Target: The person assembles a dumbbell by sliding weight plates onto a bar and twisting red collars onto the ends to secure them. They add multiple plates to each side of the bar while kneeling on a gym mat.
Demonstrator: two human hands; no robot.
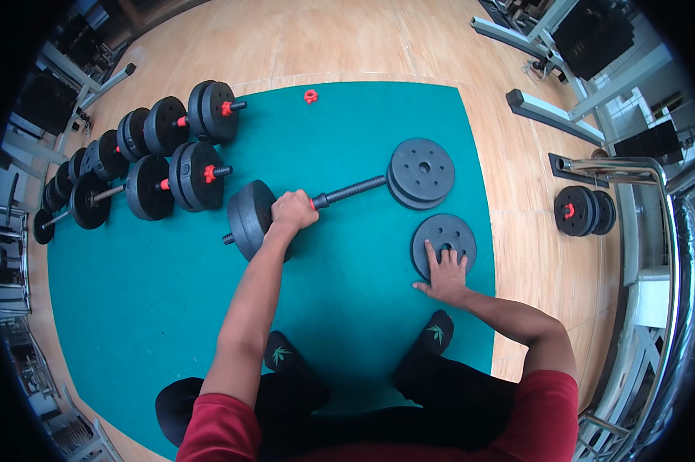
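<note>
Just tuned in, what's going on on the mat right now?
A person sits on the teal mat. The left hand grips a dumbbell bar with plates on its left end only. The right hand rests on a loose black plate lying flat. A plate stack sits at the bar's bare end; assembled dumbbells lie further left.

Counts: two hands, left [293,212] and right [446,276]. One partly loaded dumbbell bar [347,191]. One loose single weight plate [444,242]. One plate stack [420,172]. One loose red collar nut [310,96]. One teal mat [132,308].
</note>
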